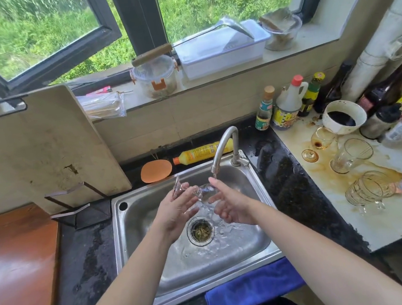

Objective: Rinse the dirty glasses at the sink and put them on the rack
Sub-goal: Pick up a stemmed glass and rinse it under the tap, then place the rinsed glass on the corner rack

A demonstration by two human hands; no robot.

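1. The clear glass (203, 192) lies sideways over the sink (139, 238), held between both hands right under the spout of the faucet (223, 147), with its foot sticking up at the left
2. The left hand (177, 212) grips the stem end of the glass, thumb on top and fingers beneath; the glass and the water partly blur the exact grip
3. The right hand (229, 208) is spread flat, fingers straight and thumb raised, its palm against the bowl of the glass
4. A thin stream of water (215, 176) falls from the spout onto the glass, and water ripples across the sink floor around the drain strainer (200, 231), which holds greenish scraps
5. A blue cloth (252, 289) hangs over the front edge of the counter, just right of the sink's near corner
6. Behind the sink a yellow bottle (203, 151) lies on its side, with an orange pad (156, 171) just beside its cap
7. On the stained board (375, 222) to the right wait dirty glasses: an amber stemmed glass (321, 138) on its side, an upright tumbler (351, 156) and a patterned glass (369, 188) on its side
8. A white bowl (341, 109) with dark liquid stands behind them, near a cluster of sauce bottles (288, 107)
9. To the left of the sink a pale cutting board (42, 146) stands tilted in a black metal stand (80, 210)
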